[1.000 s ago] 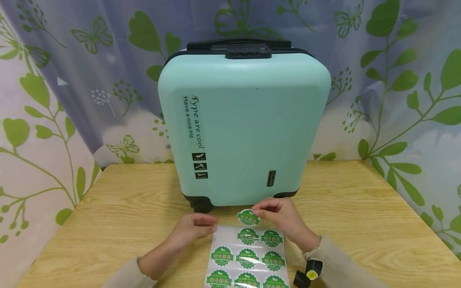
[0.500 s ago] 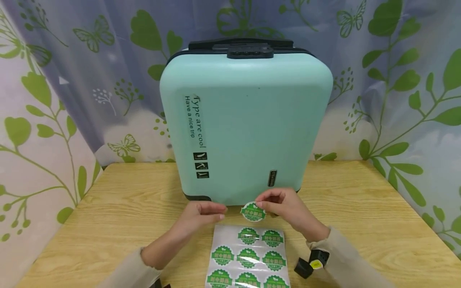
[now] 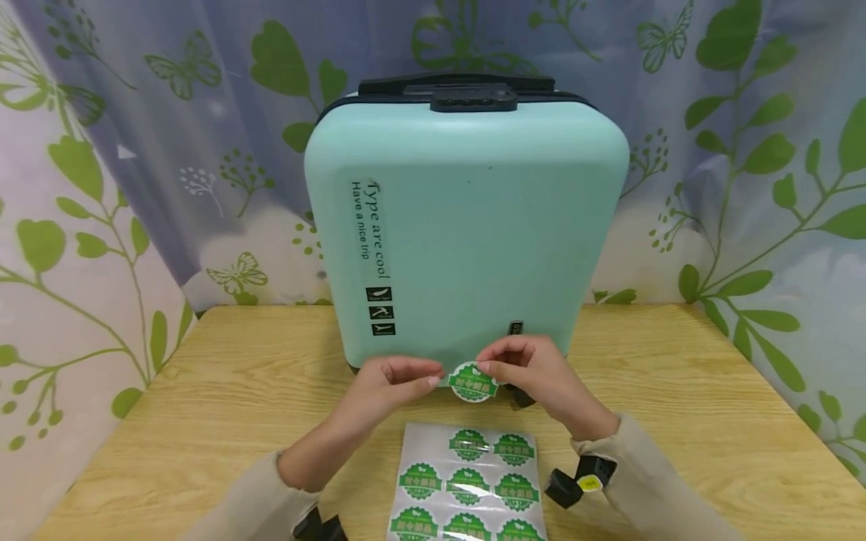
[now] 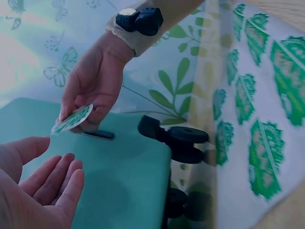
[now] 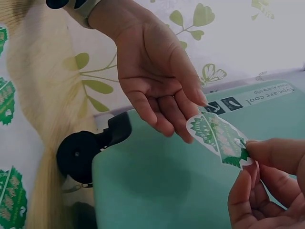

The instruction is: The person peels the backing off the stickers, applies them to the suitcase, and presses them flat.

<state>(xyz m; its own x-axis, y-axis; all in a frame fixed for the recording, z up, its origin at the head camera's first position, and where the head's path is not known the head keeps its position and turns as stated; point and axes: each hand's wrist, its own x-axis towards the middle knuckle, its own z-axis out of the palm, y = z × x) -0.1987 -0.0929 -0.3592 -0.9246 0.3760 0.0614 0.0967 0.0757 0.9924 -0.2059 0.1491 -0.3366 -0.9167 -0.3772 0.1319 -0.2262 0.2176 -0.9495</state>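
Observation:
A round green-and-white sticker (image 3: 473, 382) is pinched at its upper right edge by my right hand (image 3: 534, 376), in front of the suitcase's lower part. My left hand (image 3: 386, 394) is just left of the sticker, thumb and fingers apart. In the left wrist view nothing lies between the left hand's fingers (image 4: 45, 183). From the right wrist, the left hand (image 5: 152, 71) appears close to the sticker's (image 5: 218, 138) far edge; whether they touch is hard to tell. Behind both hands stands the mint-green suitcase (image 3: 467, 248), upright, with black lettering down its left side.
On the wooden table (image 3: 237, 391) a white sheet (image 3: 422, 436) of several green stickers lies nearer to me, its top left spot bare. Black suitcase wheels (image 4: 186, 143) show in the left wrist view. A leaf-patterned curtain (image 3: 169, 150) hangs behind.
My right hand has carried the sticker up and away from the sheet toward the suitcase. The left hand has left the sheet's top corner and moved up and right, alongside the sticker.

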